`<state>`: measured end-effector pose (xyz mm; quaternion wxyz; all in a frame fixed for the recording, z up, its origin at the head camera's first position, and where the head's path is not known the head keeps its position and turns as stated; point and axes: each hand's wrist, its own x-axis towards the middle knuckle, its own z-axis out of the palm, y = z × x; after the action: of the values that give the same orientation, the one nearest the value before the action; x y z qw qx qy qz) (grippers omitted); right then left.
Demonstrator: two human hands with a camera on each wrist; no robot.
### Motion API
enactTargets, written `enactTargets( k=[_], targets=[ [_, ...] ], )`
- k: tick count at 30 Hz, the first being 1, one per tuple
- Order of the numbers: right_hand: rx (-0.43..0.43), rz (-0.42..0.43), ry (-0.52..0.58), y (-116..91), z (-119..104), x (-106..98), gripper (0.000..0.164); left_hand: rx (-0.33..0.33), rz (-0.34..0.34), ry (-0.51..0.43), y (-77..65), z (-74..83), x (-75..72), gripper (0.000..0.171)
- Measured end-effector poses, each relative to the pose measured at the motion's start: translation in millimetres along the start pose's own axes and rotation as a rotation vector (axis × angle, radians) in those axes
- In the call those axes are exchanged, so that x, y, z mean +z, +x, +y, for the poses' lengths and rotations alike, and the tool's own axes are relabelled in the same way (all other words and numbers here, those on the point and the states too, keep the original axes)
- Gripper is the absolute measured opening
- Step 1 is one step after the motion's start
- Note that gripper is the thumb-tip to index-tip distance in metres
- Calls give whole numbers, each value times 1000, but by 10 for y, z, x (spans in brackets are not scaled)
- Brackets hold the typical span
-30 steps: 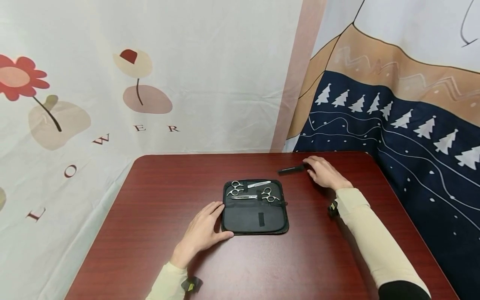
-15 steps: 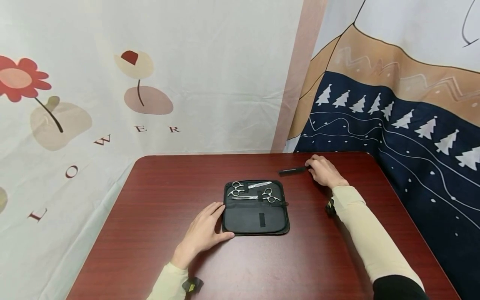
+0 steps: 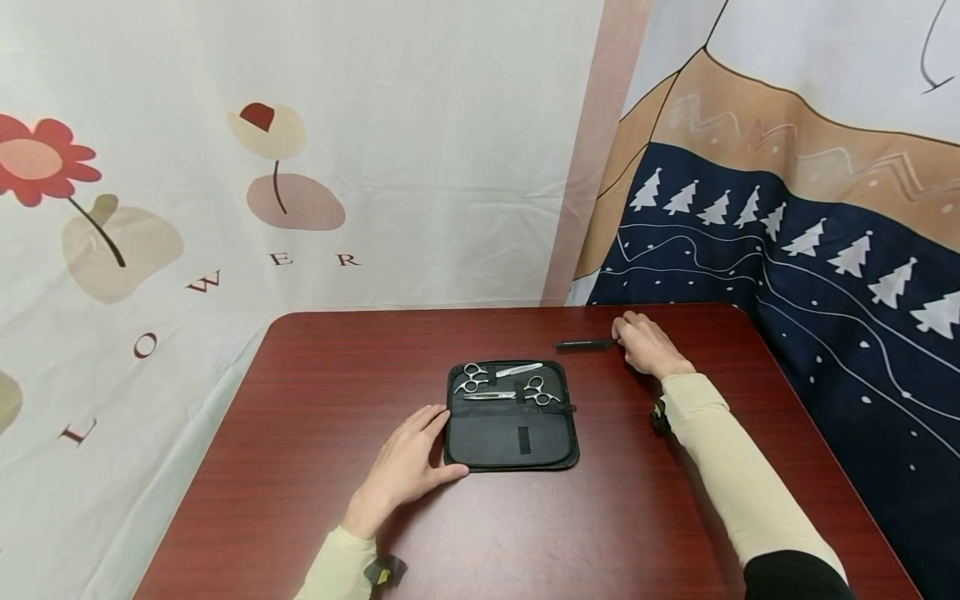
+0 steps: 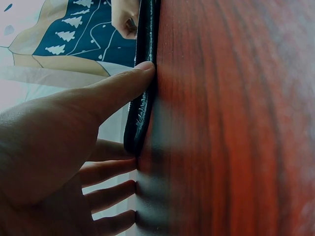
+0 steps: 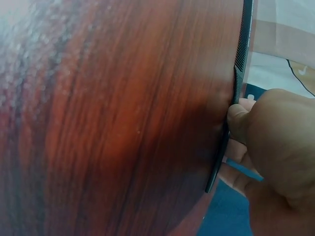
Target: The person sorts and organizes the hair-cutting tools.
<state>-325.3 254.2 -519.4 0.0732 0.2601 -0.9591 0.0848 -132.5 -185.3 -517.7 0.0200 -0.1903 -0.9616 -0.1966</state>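
Observation:
A black zip case (image 3: 480,437) lies unfolded on the table, with two pairs of silver scissors (image 3: 540,392) tucked into its upper half. At its lower left corner is my left hand (image 3: 405,462), fingers fairly straight. In the left wrist view the thumb (image 4: 133,78) lies against the case's edge (image 4: 140,110), while the fingertips meet the tabletop beside it. Farther back on the right, my right hand (image 3: 648,346) pinches a black comb (image 3: 581,345) near its middle. The comb's teeth (image 5: 242,46) show in the right wrist view, with the thumb on its near side.
The dark red wooden table (image 3: 637,508) has rounded back corners. Behind it hangs a pale curtain (image 3: 442,167) with flower prints, and a navy and tan curtain (image 3: 847,275) with white trees is at the right.
My right hand has shifted slightly, and the comb has turned to lie more level in the head view. The left hand and case have stayed in place.

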Motion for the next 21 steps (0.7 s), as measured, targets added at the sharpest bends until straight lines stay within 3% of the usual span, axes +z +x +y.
enactTargets(
  k=[7,21],
  targets=[
    [-20,-15,1,-33,13,-32,10,1,1,-2,0,1,-7,98],
    [14,-63,118,-161,-11,-130,11,16,21,4,-5,2,-6,97]
  ],
)
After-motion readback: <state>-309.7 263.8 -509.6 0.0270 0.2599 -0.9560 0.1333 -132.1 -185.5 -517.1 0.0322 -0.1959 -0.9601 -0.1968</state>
